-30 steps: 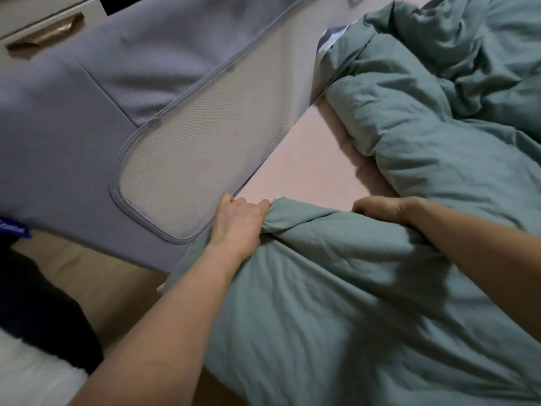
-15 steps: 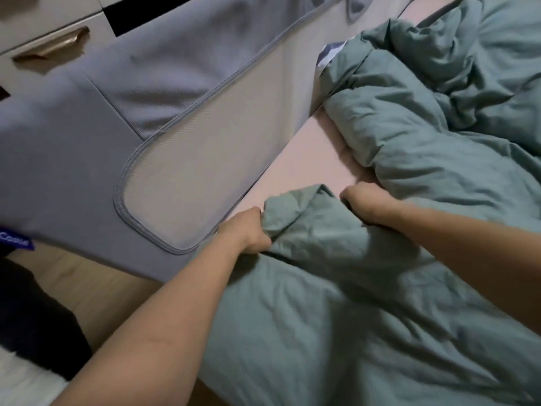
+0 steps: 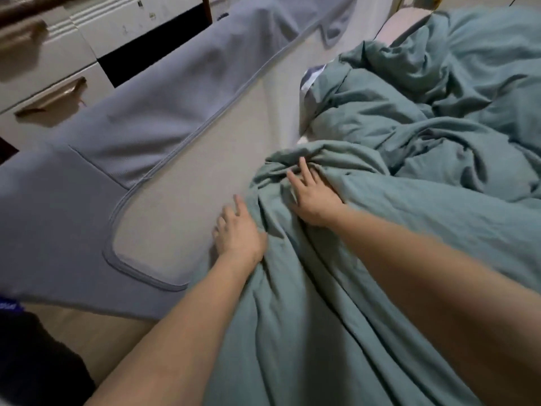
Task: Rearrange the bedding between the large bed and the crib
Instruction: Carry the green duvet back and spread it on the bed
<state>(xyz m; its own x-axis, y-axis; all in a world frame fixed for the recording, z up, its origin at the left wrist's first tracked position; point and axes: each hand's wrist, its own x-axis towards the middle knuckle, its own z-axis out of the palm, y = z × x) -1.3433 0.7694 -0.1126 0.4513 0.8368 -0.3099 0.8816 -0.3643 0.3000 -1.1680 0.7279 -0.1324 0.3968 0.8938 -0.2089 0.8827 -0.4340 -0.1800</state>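
Soft green blanket (image 3: 336,288) is pressed flat by left hand (image 3: 238,234) and right hand (image 3: 314,200), fingers spread wide; it should be pushed gently, near grey mesh rail (image 3: 187,183).

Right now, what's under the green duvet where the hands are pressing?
Nothing shows there: the green duvet covers the bed under the left hand and right hand. Only a pale sliver shows by the mesh rail panel.

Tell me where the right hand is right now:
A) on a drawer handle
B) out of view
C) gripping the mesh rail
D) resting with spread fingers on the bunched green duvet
D: the right hand lies with fingers spread on the bunched edge of the green duvet, beside the mesh rail.
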